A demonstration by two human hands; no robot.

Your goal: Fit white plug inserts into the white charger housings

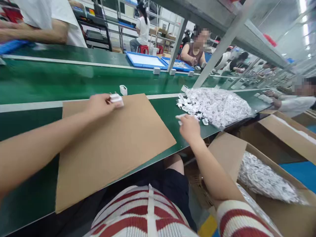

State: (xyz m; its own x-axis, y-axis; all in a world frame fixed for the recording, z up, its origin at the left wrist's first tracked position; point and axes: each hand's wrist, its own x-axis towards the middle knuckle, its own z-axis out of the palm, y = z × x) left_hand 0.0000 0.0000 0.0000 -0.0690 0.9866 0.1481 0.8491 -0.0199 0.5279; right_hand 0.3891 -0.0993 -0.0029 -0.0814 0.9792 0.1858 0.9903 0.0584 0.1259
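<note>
White housing clasped in left hand — partly finger-hidden; right hand at blurred white piece — cannot tell if grasping.

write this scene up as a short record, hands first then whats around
left hand: holding a white plug-like piece over the cardboard sheet
right hand: touching a white part, grip unclear, near the loose white pieces
beyond cardboard: one white housing by the green belt
lower right: open carton holding small white parts

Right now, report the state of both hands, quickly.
Left hand: closed, holding a white plug piece.
Right hand: curled at a small white part by the loose pile; whether gripped, cannot tell.
</note>
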